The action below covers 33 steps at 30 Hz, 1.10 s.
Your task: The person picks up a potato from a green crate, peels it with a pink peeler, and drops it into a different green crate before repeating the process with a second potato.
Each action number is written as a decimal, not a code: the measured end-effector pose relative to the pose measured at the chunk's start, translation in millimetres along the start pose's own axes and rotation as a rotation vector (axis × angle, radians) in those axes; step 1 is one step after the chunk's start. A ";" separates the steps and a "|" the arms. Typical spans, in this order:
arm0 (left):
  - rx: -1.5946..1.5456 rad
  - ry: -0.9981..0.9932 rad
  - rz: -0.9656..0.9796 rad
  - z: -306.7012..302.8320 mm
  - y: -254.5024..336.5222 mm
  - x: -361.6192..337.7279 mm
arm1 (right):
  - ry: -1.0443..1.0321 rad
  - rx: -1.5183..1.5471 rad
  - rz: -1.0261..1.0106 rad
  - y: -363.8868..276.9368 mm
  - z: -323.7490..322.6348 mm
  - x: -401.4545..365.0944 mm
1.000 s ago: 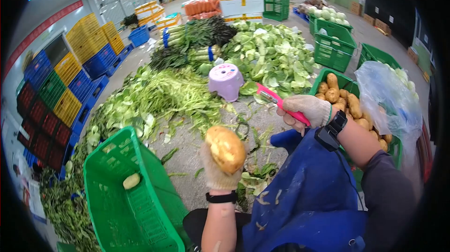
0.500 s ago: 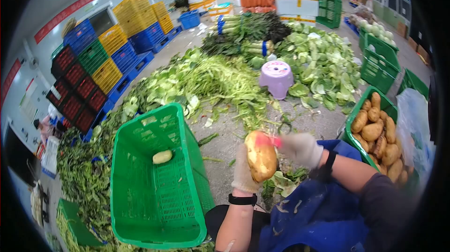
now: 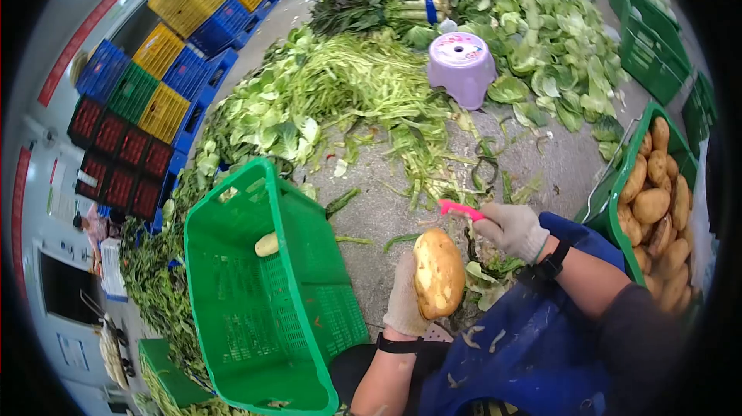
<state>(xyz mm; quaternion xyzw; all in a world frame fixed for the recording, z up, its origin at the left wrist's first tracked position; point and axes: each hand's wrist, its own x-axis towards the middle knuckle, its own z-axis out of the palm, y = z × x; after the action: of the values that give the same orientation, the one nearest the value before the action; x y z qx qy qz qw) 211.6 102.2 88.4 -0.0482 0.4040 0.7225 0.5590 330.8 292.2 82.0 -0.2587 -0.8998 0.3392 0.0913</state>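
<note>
My left hand (image 3: 403, 296), in a pale work glove, is closed around a large potato (image 3: 439, 273). Part of that potato is peeled to pale yellow; brown skin covers the rest. My right hand (image 3: 513, 230), gloved too, grips a pink peeler (image 3: 461, 209) just above and to the right of the potato, apart from it. To the left stands a green crate (image 3: 309, 261) with one peeled potato (image 3: 267, 245) inside. Bits of peel (image 3: 495, 340) lie on my blue apron (image 3: 525, 346).
A green crate of unpeeled potatoes (image 3: 651, 205) stands at my right. Ahead are a purple stool (image 3: 462, 76), heaps of cabbage leaves (image 3: 533, 45) and green trimmings (image 3: 348, 91). Stacked crates (image 3: 147, 91) line the left wall.
My right hand has drawn the peeler away from the potato, upward and to the right. The potato sits slightly lower, and the view has tilted down.
</note>
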 end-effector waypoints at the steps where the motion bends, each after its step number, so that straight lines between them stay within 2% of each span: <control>1: 0.004 -0.005 -0.012 -1.5 0.9 6.1 | 0.019 0.070 -0.156 -2.9 -0.6 -7.0; 2: -0.039 -0.024 -0.035 -6.3 0.5 11.9 | 0.030 0.137 -0.319 -10.9 -1.5 -14.5; 4: -0.086 -0.024 -0.074 -10.0 -4.5 9.8 | -0.235 0.012 -0.502 -26.8 -7.4 -28.0; 5: -0.040 0.022 -0.058 -6.6 -3.3 6.6 | -0.314 -0.078 -0.490 -26.5 -0.3 -29.9; 6: 0.010 0.062 -0.042 -4.8 -2.9 4.0 | -0.388 -0.170 -0.474 -24.2 8.4 -31.2; 8: 0.028 0.007 -0.050 -14.0 -9.3 3.4 | -0.075 -0.142 -0.209 -10.0 17.3 -25.7; 9: -0.006 -0.025 -0.064 -12.7 -9.7 1.0 | -0.054 -0.155 0.015 -11.6 4.5 -16.4; 12: -0.006 -0.086 -0.051 -6.0 -8.4 -2.4 | 0.138 0.295 0.047 -0.7 11.7 -23.8; 13: -0.027 -0.093 -0.055 -7.9 -8.3 -0.8 | 0.144 0.283 0.039 -2.8 11.2 -28.6; 15: -0.059 -0.093 -0.055 -11.7 -7.3 -0.2 | -0.179 0.882 0.326 -32.1 -1.2 -36.5; 18: 0.072 0.001 0.019 -0.2 -5.3 -4.0 | -0.256 0.951 0.318 -49.1 -7.4 -39.3; 19: 0.066 0.009 0.033 -3.9 -7.2 -1.0 | -0.260 0.896 0.268 -42.4 0.9 -39.7; 21: 0.339 -0.050 0.144 -9.6 -11.6 6.5 | -0.303 0.897 0.250 -33.9 4.1 -40.7; 22: 0.336 -0.036 0.144 -11.6 -15.8 5.6 | -0.332 0.902 0.247 -31.5 7.0 -42.5; 23: 0.392 -0.014 0.166 -2.5 -15.9 0.5 | -0.370 0.914 0.334 -33.4 1.9 -42.9; 25: 0.479 0.003 0.199 0.9 -20.8 -0.6 | -0.434 0.889 0.361 -30.8 -5.7 -43.1; 26: 0.474 0.008 0.194 2.0 -22.1 -1.4 | -0.486 0.857 0.382 -28.0 -7.0 -43.9; 31: 0.581 -0.064 0.169 6.2 -23.4 0.2 | -0.496 0.713 0.295 -30.5 -8.8 -46.9; 33: 0.598 -0.049 0.137 7.1 -20.7 0.2 | -0.591 0.638 0.334 -32.7 -9.8 -47.5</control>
<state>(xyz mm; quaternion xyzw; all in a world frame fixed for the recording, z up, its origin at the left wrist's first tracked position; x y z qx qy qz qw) 231.7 108.0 82.0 0.1633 0.5874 0.6085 0.5080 361.3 251.8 111.4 -0.2510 -0.6841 0.6682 -0.1499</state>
